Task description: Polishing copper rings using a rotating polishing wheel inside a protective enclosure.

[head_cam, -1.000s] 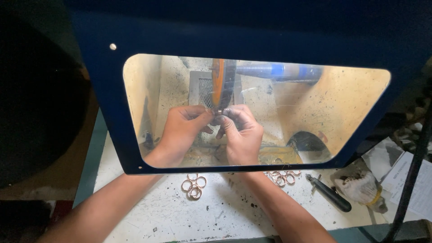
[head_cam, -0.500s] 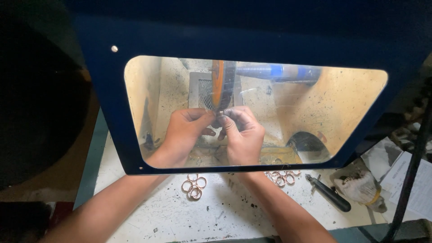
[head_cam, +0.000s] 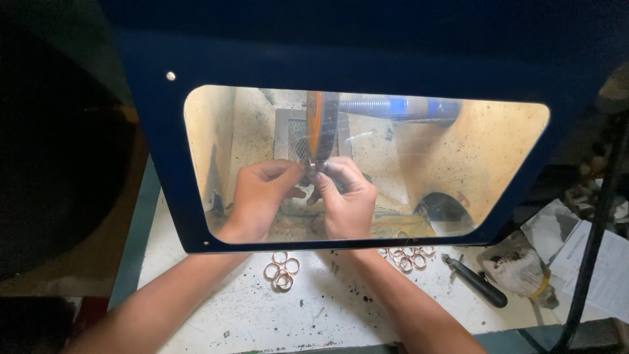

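1. ring [head_cam: 310, 165]: a small piece, most likely a ring like those on the table, pinched between both hands right at the lower edge of the wheel [head_cam: 322, 128]; it is too small and hidden to tell more.
2. left hand [head_cam: 261, 194]: fingers pressed together on the ring from the left, reaching in under the blue hood [head_cam: 164, 164], seen through its clear window.
3. right hand [head_cam: 347, 196]: its grip is also closed on the ring from the right, thumb and forefinger tips meeting the left hand's.
4. step in hand, as i judge it: the ring is being held to the wheel for polishing or grinding.
5. the next move seems to call for a steady two-handed pinch and a slow turn of the ring, fingertips kept off the wheel.
6. on the white table [head_cam: 262, 314]: a cluster of copper rings [head_cam: 282, 270] near the left forearm, more rings [head_cam: 409, 257] by the right.
7. further right: a black-handled tool [head_cam: 477, 282] and a dirty rag [head_cam: 521, 272].
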